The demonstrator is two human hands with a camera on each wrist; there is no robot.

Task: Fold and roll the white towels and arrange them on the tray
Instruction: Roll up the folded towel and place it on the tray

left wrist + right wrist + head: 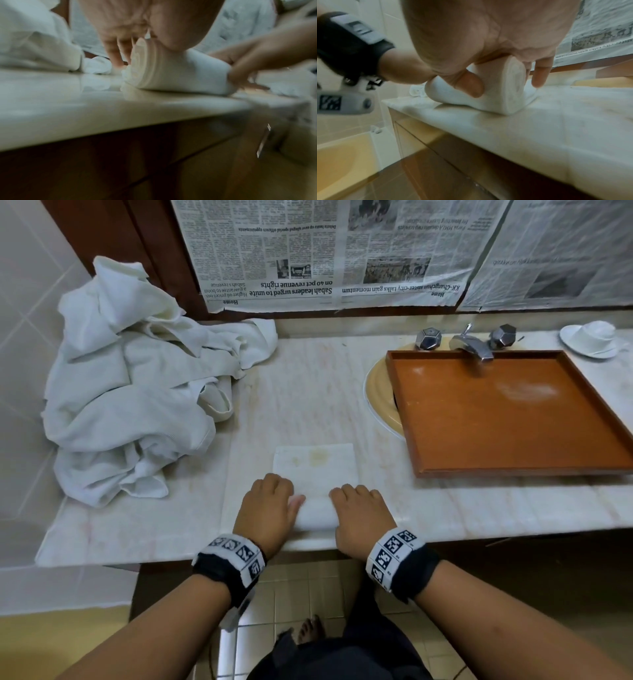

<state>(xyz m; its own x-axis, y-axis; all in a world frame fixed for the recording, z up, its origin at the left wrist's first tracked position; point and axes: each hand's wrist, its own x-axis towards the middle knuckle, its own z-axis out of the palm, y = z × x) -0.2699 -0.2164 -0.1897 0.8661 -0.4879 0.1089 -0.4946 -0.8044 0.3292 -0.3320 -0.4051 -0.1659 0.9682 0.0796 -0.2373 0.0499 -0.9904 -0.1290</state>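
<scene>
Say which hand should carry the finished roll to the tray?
Right, probably. The tray lies over the sink on the right hand's side, while the left hand sits beside the towel pile. Both hands currently grip the towel roll.

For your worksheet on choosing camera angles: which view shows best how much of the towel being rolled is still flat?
The head view: from above, the towel shows its flat part lying beyond the rolled part under the left hand and right hand. The left wrist view shows only the roll's spiral end; the right wrist view shows the other end and a sliver of flat cloth.
</scene>
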